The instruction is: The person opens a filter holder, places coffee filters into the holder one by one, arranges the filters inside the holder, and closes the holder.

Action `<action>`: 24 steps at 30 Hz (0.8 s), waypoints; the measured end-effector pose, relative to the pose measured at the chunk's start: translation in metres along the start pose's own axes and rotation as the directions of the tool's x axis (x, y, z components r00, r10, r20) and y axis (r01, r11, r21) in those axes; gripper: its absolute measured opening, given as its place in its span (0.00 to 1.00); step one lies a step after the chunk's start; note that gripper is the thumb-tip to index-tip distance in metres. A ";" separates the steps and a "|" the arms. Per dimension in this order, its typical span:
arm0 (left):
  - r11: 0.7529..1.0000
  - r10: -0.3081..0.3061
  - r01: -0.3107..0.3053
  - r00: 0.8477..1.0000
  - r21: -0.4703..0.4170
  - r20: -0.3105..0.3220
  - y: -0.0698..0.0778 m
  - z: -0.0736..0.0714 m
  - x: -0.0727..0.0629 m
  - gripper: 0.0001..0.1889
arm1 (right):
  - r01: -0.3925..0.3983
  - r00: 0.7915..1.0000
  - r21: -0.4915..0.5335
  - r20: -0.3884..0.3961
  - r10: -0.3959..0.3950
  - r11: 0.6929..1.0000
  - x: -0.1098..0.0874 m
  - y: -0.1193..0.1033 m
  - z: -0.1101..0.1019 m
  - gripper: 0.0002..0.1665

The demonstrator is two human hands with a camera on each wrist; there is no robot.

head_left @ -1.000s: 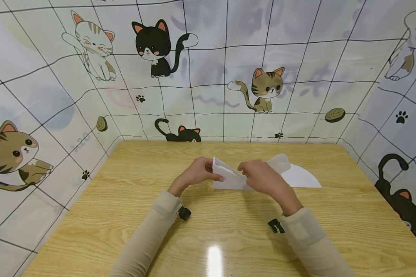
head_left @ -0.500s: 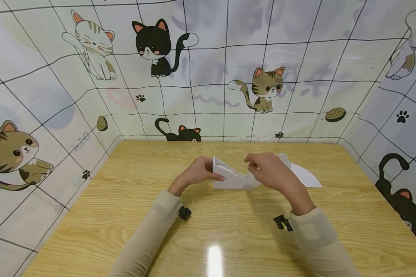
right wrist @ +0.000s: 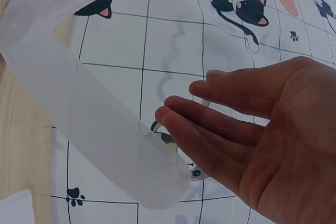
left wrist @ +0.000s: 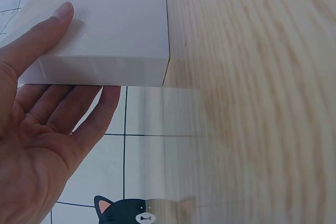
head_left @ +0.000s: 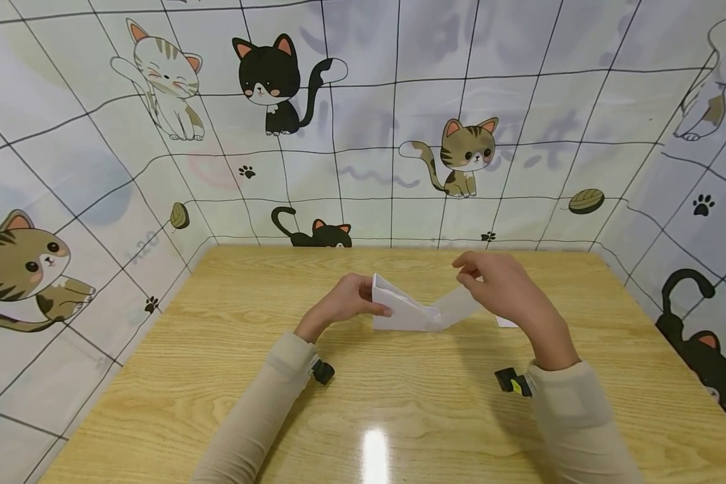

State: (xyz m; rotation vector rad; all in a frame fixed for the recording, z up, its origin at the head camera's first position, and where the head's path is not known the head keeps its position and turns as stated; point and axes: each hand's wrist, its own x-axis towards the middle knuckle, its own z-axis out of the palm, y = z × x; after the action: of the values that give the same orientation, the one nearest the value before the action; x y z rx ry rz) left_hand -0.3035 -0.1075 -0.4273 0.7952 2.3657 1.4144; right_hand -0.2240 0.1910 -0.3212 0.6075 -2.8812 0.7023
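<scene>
My left hand (head_left: 352,299) grips the tall left end of a white open-topped box (head_left: 399,312) with a slanting rim, standing on the table. In the left wrist view the thumb (left wrist: 50,32) lies on one broad face and the fingers are behind the other. A translucent strip (head_left: 456,306) with a rounded end rises to the right from the box's low end. My right hand (head_left: 502,286) is above that strip's far end. Seen from the right wrist, its fingers (right wrist: 184,129) are loosely bent beside the strip (right wrist: 115,145), holding nothing; contact with it is unclear.
A flat white sheet (head_left: 506,323) lies on the wooden table (head_left: 399,390), mostly hidden behind my right hand. Walls with a cat-print cover (head_left: 369,168) stand around the table's back and sides.
My right hand has moved right and up, away from the box's rim and along the translucent strip, now covering most of the white sheet. The left hand and box have stayed put.
</scene>
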 end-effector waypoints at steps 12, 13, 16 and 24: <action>1.000 -0.023 0.024 1.000 0.016 -0.015 0.001 0.000 0.000 0.17 | -0.022 0.999 0.005 -0.039 0.022 1.000 -0.003 0.008 -0.013 0.17; 1.000 -0.024 0.024 1.000 0.019 -0.016 0.002 0.000 0.000 0.17 | -0.027 0.999 0.007 -0.040 0.027 1.000 -0.004 0.009 -0.014 0.17; 0.999 -0.024 0.024 1.000 0.022 -0.016 0.003 0.000 0.000 0.17 | -0.042 0.998 0.010 -0.043 0.043 0.999 -0.006 0.013 -0.017 0.18; 0.999 -0.032 0.033 0.999 0.024 -0.013 0.004 0.001 0.000 0.17 | -0.061 0.991 0.013 -0.117 0.062 0.998 -0.013 0.030 -0.031 0.17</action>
State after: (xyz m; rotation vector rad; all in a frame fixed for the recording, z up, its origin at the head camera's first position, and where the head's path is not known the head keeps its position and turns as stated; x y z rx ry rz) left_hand -0.3017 -0.1059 -0.4242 0.7528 2.3986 1.3846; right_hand -0.2243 0.2346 -0.3084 0.4634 -2.8002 0.7348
